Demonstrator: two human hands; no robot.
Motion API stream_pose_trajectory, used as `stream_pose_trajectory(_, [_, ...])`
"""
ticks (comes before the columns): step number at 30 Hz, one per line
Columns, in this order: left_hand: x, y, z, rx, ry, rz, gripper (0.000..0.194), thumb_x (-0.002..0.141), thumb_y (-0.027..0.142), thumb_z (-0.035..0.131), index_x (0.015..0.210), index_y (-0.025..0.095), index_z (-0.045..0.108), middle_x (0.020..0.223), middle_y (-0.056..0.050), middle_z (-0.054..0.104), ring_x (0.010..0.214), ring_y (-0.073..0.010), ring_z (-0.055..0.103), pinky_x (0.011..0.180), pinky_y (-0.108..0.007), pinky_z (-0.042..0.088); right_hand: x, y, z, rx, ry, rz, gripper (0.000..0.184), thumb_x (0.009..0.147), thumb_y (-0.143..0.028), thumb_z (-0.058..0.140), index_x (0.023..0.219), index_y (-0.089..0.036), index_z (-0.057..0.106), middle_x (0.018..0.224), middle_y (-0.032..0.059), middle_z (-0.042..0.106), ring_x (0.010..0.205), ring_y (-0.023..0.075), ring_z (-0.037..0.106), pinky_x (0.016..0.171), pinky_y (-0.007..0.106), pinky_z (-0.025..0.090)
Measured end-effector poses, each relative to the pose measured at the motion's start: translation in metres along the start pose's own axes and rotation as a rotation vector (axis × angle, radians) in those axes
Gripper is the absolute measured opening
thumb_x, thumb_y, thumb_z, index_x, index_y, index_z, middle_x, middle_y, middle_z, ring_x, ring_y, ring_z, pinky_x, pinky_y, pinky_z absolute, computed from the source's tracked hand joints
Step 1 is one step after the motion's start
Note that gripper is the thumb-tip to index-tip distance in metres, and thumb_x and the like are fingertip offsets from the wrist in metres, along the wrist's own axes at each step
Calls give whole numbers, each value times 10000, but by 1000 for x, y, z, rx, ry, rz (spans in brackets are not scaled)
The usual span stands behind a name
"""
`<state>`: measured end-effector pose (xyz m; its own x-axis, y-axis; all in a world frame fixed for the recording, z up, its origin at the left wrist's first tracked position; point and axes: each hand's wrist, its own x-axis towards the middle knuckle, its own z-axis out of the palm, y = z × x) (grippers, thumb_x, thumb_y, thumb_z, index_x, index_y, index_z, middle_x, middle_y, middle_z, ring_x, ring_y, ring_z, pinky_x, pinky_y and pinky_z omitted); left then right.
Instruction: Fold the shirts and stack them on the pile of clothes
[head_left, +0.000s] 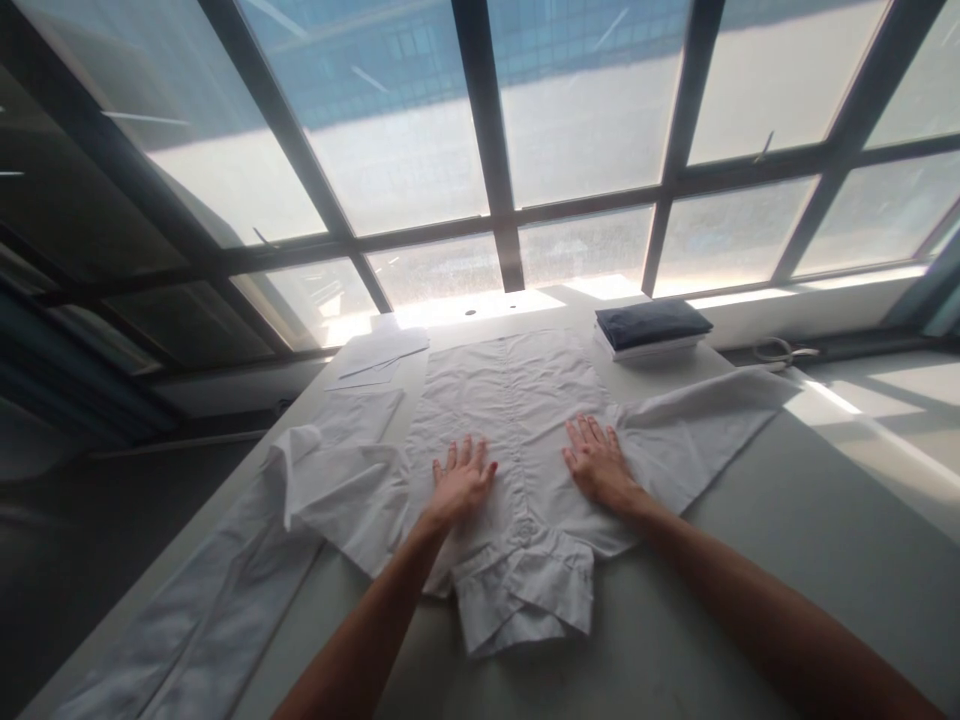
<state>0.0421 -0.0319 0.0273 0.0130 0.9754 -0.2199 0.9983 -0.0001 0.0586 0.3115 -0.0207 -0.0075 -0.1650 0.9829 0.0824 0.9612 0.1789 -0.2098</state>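
Note:
A white button-up shirt [487, 400] lies spread front side up on the table, its collar [525, 600] toward me and its hem toward the window. The right-hand sleeve [697, 425] stretches out across the table; the left-hand sleeve [345, 490] is bunched and creased. My left hand [463, 485] rests flat on the shirt, left of the button placket, fingers spread. On the other side of the placket, my right hand [600, 465] also presses flat with its fingers apart. Neither hand grips anything. Wrinkles run along the placket and body.
At the table's back right sits a folded dark garment [652, 323] on a white stack. White papers [379, 355] lie at the back left. Pale fabric [202, 610] runs along the left edge of the table [817, 560]. Large framed windows [585, 110] stand beyond.

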Motion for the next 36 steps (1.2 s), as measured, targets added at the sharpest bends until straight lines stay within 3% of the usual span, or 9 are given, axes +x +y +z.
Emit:
stream_pose_trajectory(5, [36, 31, 2, -11, 77, 185, 676, 1066, 555, 205, 1654, 223, 222, 1722, -94, 117, 1587, -363, 77, 1210, -681, 161, -1, 1, -2, 17, -16, -6, 638, 1044, -397, 339, 1626, -137, 318, 1706, 141, 205, 1578, 301, 165, 1253, 543, 119])
stream_pose_trajectory(10, [48, 28, 8, 15, 244, 252, 620, 1079, 488, 236, 1631, 216, 308, 1701, -71, 249, 1580, -307, 179, 1253, -584, 154, 0, 0, -3, 13, -6, -5, 640, 1044, -402, 346, 1624, -133, 324, 1702, 147, 215, 1576, 302, 172, 1255, 543, 111])
stream_pose_trajectory(17, [49, 24, 10, -14, 246, 256, 606, 1072, 487, 264, 1626, 250, 327, 1696, -35, 265, 1578, -295, 194, 1261, -571, 158, 0, -9, -8, 2, -88, -48, 599, 1055, -292, 282, 1629, -123, 304, 1705, 159, 186, 1583, 323, 131, 1236, 618, 114])
stream_pose_trajectory(25, [46, 26, 10, -26, 276, 267, 601, 1070, 472, 288, 1618, 232, 352, 1690, -48, 282, 1572, -309, 209, 1254, -587, 177, 13, -57, -6, 106, -96, -246, 592, 1061, -363, 288, 1612, -156, 349, 1708, 127, 193, 1592, 274, 102, 1241, 624, 98])
stream_pose_trajectory(29, [45, 24, 11, -12, 274, 287, 568, 1078, 379, 251, 1613, 225, 366, 1687, -55, 290, 1569, -313, 219, 1243, -597, 199, 32, -76, 1, 101, -104, -328, 609, 1047, -348, 301, 1619, -142, 324, 1705, 112, 210, 1589, 251, 130, 1253, 590, 105])
stream_pose_trajectory(32, [46, 23, 13, -24, 287, 281, 562, 1073, 339, 257, 1618, 243, 353, 1682, -43, 305, 1568, -297, 226, 1246, -584, 201, 44, -73, 5, 78, -99, -348, 623, 1048, -351, 285, 1632, -132, 286, 1699, 108, 236, 1583, 229, 160, 1264, 535, 120])
stream_pose_trajectory(36, [48, 23, 15, -31, 302, 275, 562, 1068, 347, 280, 1618, 266, 353, 1682, -18, 308, 1569, -290, 225, 1259, -569, 170, 58, -51, 6, 51, -84, -299, 625, 1054, -372, 269, 1636, -142, 280, 1702, 96, 232, 1581, 221, 165, 1268, 503, 114])
